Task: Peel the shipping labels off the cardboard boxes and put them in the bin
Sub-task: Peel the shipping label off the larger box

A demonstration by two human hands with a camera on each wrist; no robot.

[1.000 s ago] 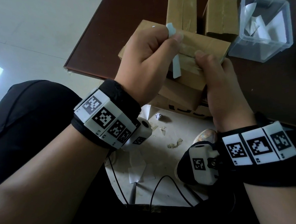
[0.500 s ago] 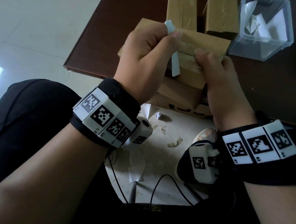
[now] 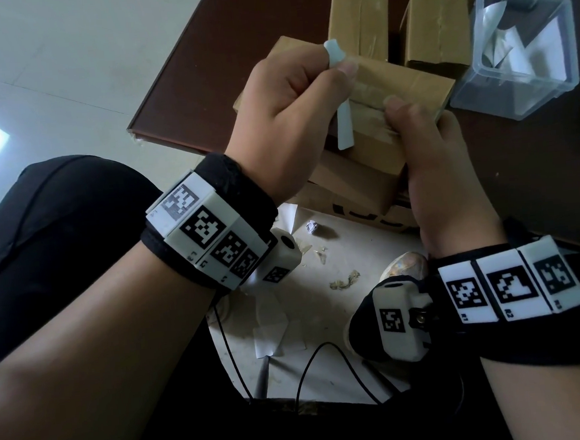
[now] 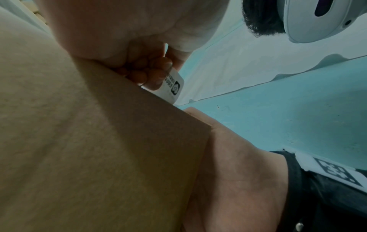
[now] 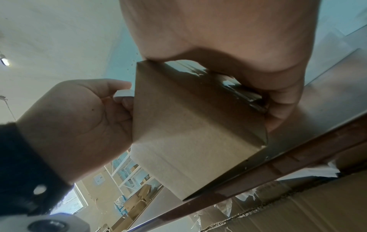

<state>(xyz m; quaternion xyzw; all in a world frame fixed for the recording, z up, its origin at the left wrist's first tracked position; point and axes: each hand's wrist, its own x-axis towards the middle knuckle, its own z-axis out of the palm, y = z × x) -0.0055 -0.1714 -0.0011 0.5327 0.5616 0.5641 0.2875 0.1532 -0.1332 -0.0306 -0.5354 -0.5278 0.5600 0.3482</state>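
Note:
In the head view my right hand (image 3: pixel 413 132) grips a small cardboard box (image 3: pixel 406 84) above the table's near edge, thumb on its taped top. My left hand (image 3: pixel 339 66) pinches a white shipping label (image 3: pixel 344 130) between thumb and fingers; the label stands up from the box's left side, partly peeled. The left wrist view shows the fingers (image 4: pixel 151 73) curled round the printed label (image 4: pixel 172 87) at the box (image 4: pixel 99 141) edge. From the right wrist camera the box (image 5: pixel 188 117) sits between both hands. The clear plastic bin (image 3: pixel 479 100), holding white labels, stands at the far right.
Two more cardboard boxes (image 3: pixel 358 19) (image 3: pixel 436 24) stand at the back of the dark brown table (image 3: pixel 535 168), and another (image 3: pixel 280 48) lies behind my left hand. A larger box (image 3: pixel 360 211) sits at the table's near edge. Paper scraps (image 3: pixel 272 327) and black cables litter the floor below.
My left hand has drawn the label slightly up and away from the box. The right hand keeps the same grip on the box.

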